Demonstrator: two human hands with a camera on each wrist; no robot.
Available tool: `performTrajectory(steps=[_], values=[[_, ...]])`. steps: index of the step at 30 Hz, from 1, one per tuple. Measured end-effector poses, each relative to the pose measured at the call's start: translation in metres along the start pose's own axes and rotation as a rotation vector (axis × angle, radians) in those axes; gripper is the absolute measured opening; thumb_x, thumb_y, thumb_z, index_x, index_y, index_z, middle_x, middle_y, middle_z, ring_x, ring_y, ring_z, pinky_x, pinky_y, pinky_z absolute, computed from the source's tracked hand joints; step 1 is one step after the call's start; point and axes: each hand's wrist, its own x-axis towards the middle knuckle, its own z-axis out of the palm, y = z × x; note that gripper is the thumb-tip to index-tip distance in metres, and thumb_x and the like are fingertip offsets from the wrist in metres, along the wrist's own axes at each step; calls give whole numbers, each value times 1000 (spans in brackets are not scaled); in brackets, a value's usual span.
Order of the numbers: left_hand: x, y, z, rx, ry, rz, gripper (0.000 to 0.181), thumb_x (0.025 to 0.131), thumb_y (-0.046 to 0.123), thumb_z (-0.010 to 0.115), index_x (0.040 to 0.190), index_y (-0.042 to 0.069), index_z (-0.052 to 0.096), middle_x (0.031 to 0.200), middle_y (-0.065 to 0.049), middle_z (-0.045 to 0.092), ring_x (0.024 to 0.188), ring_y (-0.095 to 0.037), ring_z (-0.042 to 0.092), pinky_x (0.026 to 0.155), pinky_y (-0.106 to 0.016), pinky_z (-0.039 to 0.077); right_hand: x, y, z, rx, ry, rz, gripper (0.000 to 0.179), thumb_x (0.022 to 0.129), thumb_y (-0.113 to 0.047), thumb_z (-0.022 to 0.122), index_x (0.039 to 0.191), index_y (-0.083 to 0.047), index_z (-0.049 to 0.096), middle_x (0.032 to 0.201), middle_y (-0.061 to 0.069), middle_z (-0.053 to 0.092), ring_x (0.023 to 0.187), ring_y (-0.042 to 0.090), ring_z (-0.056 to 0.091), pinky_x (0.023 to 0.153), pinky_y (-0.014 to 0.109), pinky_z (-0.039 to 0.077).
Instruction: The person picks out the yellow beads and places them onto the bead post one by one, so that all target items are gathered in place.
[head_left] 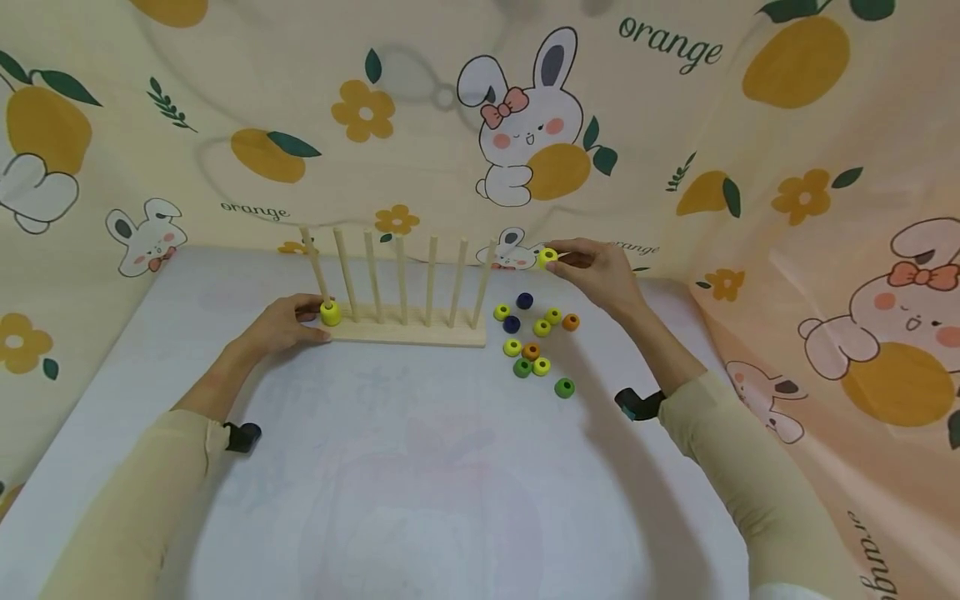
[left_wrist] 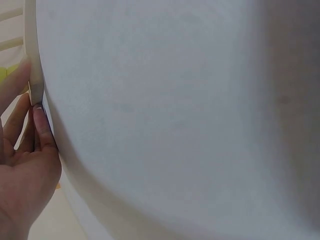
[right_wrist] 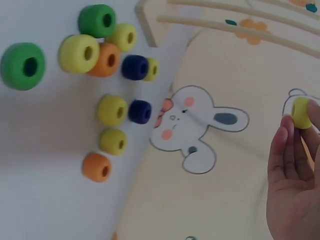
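A wooden peg rack (head_left: 408, 335) with a row of upright pegs stands at the back of the table. My left hand (head_left: 283, 322) grips the left end of its base, and in the left wrist view the hand (left_wrist: 31, 175) has fingers against the base edge (left_wrist: 33, 75). Yellow beads (head_left: 330, 313) sit low on the leftmost peg. To the right of the rack, raised above the table, my right hand (head_left: 600, 271) pinches a yellow bead (head_left: 548, 257) between thumb and fingers. That bead (right_wrist: 301, 113) also shows in the right wrist view.
Loose beads lie right of the rack: several yellow ones (head_left: 542, 328), dark blue ones (head_left: 525, 301), orange ones (head_left: 571, 322) and green ones (head_left: 565, 387). A patterned cloth (head_left: 420, 167) hangs behind the white table (head_left: 420, 467) and along its sides.
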Motion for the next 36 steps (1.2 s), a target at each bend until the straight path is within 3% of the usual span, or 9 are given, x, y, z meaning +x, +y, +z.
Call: performTrajectory(steps=[11, 22, 36], values=[[1, -2, -1, -18, -2, 0, 78, 84, 8, 80, 146, -9, 37, 151, -27, 39, 137, -42, 40, 116, -49, 33, 23, -28, 7, 43, -34, -74, 36, 90, -24, 75, 123, -10, 71, 115, 6, 70, 95, 17, 68, 86, 23, 57], [0, -2, 0, -5, 1, -7, 78, 84, 10, 80, 147, -8, 37, 151, -26, 40, 137, -42, 40, 117, -49, 32, 38, -59, 23, 82, -69, -200, 32, 90, -15, 75, 121, -6, 71, 110, 10, 72, 92, 19, 68, 84, 23, 58], [-2, -1, 0, -7, 10, -1, 78, 84, 12, 80, 147, -8, 37, 150, -27, 40, 136, -42, 41, 116, -50, 33, 49, -91, 47, 80, -113, -215, 29, 89, -12, 75, 118, -6, 73, 111, 8, 73, 93, 17, 70, 84, 26, 58]])
